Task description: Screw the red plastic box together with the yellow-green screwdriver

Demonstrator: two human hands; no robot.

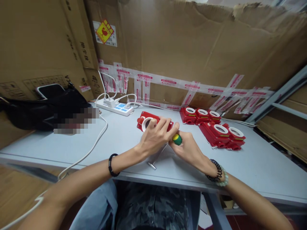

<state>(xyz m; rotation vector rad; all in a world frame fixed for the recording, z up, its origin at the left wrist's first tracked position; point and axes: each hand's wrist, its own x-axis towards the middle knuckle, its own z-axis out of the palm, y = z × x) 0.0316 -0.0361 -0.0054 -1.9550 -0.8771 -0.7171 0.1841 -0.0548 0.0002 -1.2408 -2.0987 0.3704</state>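
My left hand (154,135) is closed over a red plastic housing (146,118) with a white ring opening, holding it tilted up off the grey table (124,140). My right hand (188,148) is wrapped around a screwdriver with a green and yellow handle end (177,139), pressed against the housing's right side. The screwdriver's tip is hidden behind my left fingers. A thin metal rod with a T end (155,159) lies on the table just below my hands.
Several finished-looking red housings with white rings (216,129) sit in rows to the right. A white power strip (115,107) with cables lies at the back left, and a black bag (48,107) with a phone on top. Taped cardboard walls (192,48) surround the table.
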